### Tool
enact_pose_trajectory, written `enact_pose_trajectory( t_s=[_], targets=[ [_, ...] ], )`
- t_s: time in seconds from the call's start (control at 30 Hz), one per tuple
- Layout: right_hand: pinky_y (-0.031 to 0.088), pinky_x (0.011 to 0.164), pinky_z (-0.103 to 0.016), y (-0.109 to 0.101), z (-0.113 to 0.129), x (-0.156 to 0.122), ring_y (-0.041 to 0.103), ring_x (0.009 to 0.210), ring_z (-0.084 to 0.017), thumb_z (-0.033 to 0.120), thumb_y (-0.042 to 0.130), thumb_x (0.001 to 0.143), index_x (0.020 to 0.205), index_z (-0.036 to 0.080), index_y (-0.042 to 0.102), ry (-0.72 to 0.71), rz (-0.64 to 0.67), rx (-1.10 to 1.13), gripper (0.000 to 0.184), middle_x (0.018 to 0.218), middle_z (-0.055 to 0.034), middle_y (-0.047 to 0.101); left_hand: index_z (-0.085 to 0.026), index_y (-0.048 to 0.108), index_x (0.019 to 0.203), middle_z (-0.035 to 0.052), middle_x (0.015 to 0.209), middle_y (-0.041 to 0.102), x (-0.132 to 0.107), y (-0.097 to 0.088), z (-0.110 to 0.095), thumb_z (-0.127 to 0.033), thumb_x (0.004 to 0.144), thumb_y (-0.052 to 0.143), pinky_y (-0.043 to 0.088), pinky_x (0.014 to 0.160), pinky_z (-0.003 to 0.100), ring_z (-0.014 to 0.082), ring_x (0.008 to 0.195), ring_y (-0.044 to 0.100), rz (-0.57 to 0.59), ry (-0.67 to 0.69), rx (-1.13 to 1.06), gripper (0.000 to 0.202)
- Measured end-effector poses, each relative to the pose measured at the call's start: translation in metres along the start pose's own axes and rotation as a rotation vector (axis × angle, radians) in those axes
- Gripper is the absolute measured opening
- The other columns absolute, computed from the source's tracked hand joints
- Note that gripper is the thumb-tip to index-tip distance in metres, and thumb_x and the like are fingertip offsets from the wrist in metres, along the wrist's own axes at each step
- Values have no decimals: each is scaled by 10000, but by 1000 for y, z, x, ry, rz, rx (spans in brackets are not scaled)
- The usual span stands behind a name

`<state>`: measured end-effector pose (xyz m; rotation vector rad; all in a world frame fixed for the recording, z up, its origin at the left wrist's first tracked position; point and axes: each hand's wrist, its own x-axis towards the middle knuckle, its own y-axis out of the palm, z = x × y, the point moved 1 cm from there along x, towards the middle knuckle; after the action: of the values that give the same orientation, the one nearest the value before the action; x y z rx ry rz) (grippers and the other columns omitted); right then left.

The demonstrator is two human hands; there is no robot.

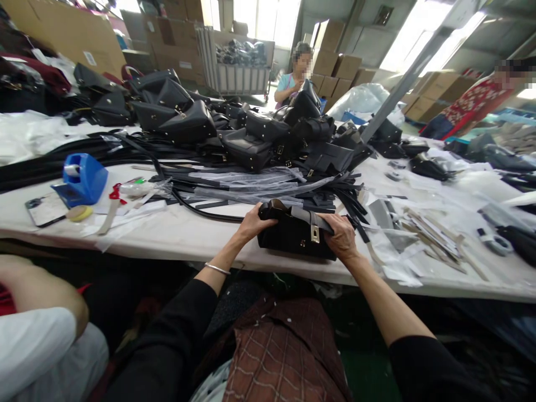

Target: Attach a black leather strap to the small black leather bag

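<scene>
A black handbag (285, 237) with gold-coloured metal fittings stands at the front edge of the table, directly before me. My left hand (254, 223) grips its upper left corner, thumb along the top. At the upper right, my right hand (341, 237) is closed round the bag's edge and a grey strap-like piece (307, 215) that runs across the top. A gold lock plate (315, 234) hangs from this piece on the bag's front. The fingers behind the bag are hidden.
Black straps (251, 190), some in clear plastic, lie behind the bag, with a heap of black handbags (247, 145) beyond. Left are a blue tape dispenser (86, 178) and a phone (46, 209). Paper scraps (397, 245) lie right. A person (288, 84) is across the table; another sits at my left.
</scene>
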<state>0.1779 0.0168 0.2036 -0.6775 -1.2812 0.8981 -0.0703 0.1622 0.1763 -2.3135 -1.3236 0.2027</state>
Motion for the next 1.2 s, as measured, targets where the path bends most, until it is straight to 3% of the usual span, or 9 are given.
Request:
enact_pose_trajectory(
  t_s=[0.13,0.27,0.47,0.6,0.67,0.8,0.93,1.03,1.2],
  targets=[
    [443,743,-318,-10,1,12,654,819,-231,338,501,892,975,201,698,171,-51,56,253,913,-81,725,-186,599,878,-10,785,639,3,2,-15,-385,684,753,465,740,277,180,785,608,-99,-31,12,317],
    [444,662,-294,-21,6,23,651,724,-212,465,565,859,932,216,716,344,6,106,300,797,-41,716,-174,628,942,39,891,694,3,-8,-24,-455,707,724,474,776,303,215,838,639,-76,-48,-34,379],
    [504,837,-380,12,6,21,671,903,-230,333,619,796,1031,198,708,382,213,276,285,984,-67,727,-135,611,999,154,1056,701,-5,4,19,-482,708,694,472,803,335,289,965,649,108,-302,155,461],
    [501,883,-443,26,11,11,629,1053,-277,315,623,791,1256,147,590,407,115,234,495,1201,-161,643,-124,584,1009,202,1080,685,-11,17,45,-535,697,685,469,793,353,319,973,647,132,-368,198,525],
    [508,886,-435,20,20,4,635,1038,-264,327,602,818,1227,153,602,412,78,259,444,1173,-147,657,-140,576,1018,185,1096,683,-11,19,50,-555,696,684,466,799,336,304,987,644,132,-373,203,537],
    [507,909,-397,4,51,-21,661,973,-219,394,542,892,1071,203,675,290,245,323,294,1045,-78,711,-142,590,983,155,1039,697,-7,19,54,-515,719,674,469,770,320,278,940,651,124,-383,190,465],
    [451,992,-468,1,75,-47,580,1152,-280,496,640,830,1254,233,605,-26,360,107,500,1313,-115,599,-130,617,977,127,991,711,-1,21,57,-458,751,659,482,710,297,239,866,658,108,-372,143,400],
    [429,1011,-500,8,73,-56,538,1196,-332,507,748,730,1347,216,538,-135,356,-22,714,1423,-154,500,-128,644,967,100,939,724,2,19,56,-500,800,603,487,669,276,215,825,662,128,-334,127,409],
    [419,1013,-520,21,62,-68,513,1228,-355,488,745,745,1395,237,495,-173,296,-28,740,1445,-175,469,-173,667,914,35,817,711,2,-7,49,-457,864,536,482,686,264,183,769,649,144,-232,239,317]
  ],
)
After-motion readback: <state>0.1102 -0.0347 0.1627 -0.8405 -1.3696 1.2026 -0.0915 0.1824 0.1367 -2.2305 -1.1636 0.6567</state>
